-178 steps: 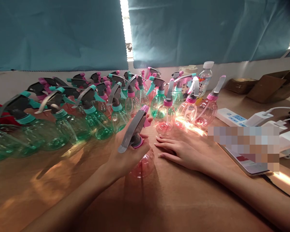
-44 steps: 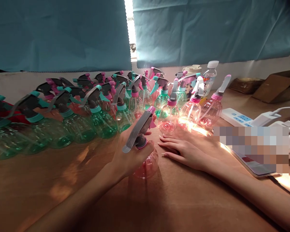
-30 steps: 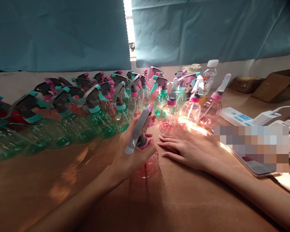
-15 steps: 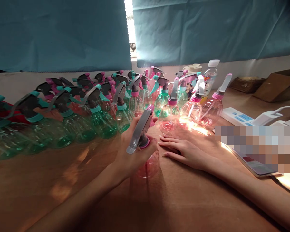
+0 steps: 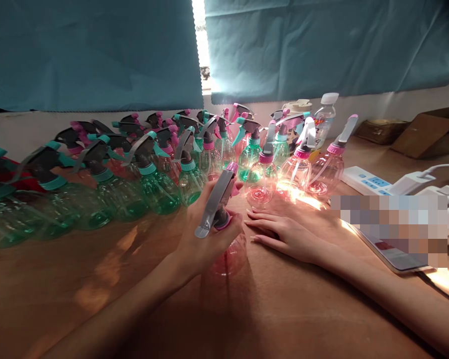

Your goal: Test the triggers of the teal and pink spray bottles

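My left hand point(image 5: 204, 234) is closed round the neck of a pink spray bottle point(image 5: 230, 257) that stands upright on the wooden table point(image 5: 284, 314). Above the fingers shows its grey trigger head with a pink nozzle, pointing away from me. Just right of this bottle, my right hand point(image 5: 280, 232) rests flat on the tabletop, fingers stretched out and holding nothing. Behind the right hand stands another pink spray bottle point(image 5: 261, 184), with a second pink one point(image 5: 295, 174) beside it.
Several green spray bottles point(image 5: 160, 192) line the left side, with more rows behind. At the right lie a power strip point(image 5: 366, 179) with chargers and a phone point(image 5: 400, 257) on a cable. A clear capped bottle point(image 5: 326, 117) and an open cardboard box point(image 5: 428, 132) stand farther back.
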The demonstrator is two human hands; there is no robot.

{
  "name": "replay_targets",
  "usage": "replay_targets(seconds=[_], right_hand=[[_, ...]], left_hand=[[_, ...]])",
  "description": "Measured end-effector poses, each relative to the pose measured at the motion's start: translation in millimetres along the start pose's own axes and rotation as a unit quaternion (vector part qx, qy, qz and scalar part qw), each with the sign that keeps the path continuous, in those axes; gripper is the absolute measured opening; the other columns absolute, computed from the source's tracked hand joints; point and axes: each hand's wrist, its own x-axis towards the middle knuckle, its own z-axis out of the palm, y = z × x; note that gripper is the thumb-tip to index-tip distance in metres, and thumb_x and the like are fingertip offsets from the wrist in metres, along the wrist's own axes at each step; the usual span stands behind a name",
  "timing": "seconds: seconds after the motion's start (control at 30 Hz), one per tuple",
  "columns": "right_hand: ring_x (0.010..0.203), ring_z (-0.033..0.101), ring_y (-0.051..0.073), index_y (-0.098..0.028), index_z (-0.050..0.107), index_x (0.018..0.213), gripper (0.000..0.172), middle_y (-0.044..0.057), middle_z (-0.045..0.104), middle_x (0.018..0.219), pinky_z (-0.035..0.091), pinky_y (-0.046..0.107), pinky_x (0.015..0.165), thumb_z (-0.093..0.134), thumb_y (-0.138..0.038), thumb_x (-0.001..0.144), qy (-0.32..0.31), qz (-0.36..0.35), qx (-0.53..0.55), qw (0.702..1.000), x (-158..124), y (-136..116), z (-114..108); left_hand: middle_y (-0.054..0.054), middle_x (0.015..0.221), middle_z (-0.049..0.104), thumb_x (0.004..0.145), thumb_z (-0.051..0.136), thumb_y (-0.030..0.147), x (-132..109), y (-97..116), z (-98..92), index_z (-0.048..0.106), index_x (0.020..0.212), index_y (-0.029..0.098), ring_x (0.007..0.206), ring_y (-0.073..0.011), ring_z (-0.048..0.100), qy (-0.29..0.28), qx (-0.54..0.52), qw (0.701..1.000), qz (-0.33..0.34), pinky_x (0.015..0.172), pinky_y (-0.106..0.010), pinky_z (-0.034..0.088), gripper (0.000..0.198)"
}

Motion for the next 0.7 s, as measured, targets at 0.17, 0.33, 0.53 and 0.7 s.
replay_targets(seconds=[0.17, 0.33, 0.53, 0.7], right_hand=[[0.139, 0.041, 0.025, -0.021, 0.054, 0.139, 0.046, 0.008, 0.051, 0.146, 0.036, 0.047, 0.115, 0.047, -0.044, 0.099, -0.004, 0.006, 0.001, 1.0, 0.1, 0.3, 0.2], [0.139, 0.042, 0.025, -0.02, 0.056, 0.137, 0.044, 0.009, 0.052, 0.145, 0.037, 0.046, 0.114, 0.047, -0.042, 0.1, 0.002, -0.003, 0.005, 1.0, 0.4, -1.4, -0.6], [0.137, 0.044, 0.026, -0.018, 0.057, 0.136, 0.045, 0.01, 0.053, 0.144, 0.038, 0.045, 0.114, 0.048, -0.043, 0.099, 0.008, 0.001, 0.006, 1.0, 0.4, -2.4, -0.6], [0.137, 0.045, 0.026, -0.017, 0.059, 0.134, 0.045, 0.011, 0.054, 0.143, 0.039, 0.044, 0.113, 0.047, -0.043, 0.099, 0.013, -0.002, 0.0, 1.0, 0.7, -4.0, -1.1]], left_hand=[[0.0, 0.079, 0.067, 0.079, 0.053, 0.023, -0.3, 0.6, 0.5, 0.062, 0.107, 0.024, 0.062, -0.0144, 0.061, 0.003, 0.013, 1.0, -0.006, 0.064, -0.028, 0.053, 0.029], [0.001, 0.075, 0.065, 0.072, 0.052, 0.018, -2.1, 4.4, -3.3, 0.062, 0.107, 0.024, 0.075, -0.0178, 0.065, -0.001, 0.029, 1.0, -0.001, 0.072, -0.03, 0.055, 0.037], [0.003, 0.068, 0.06, 0.07, 0.052, 0.014, -3.5, 9.9, -6.4, 0.063, 0.101, 0.023, 0.056, -0.0134, 0.054, -0.002, 0.04, 0.999, -0.01, 0.06, -0.027, 0.05, 0.034], [0.002, 0.075, 0.064, 0.07, 0.053, 0.014, -4.2, 13.0, -7.0, 0.063, 0.099, 0.023, 0.06, -0.0141, 0.056, 0.009, 0.04, 0.999, -0.023, 0.066, -0.029, 0.054, 0.031]])
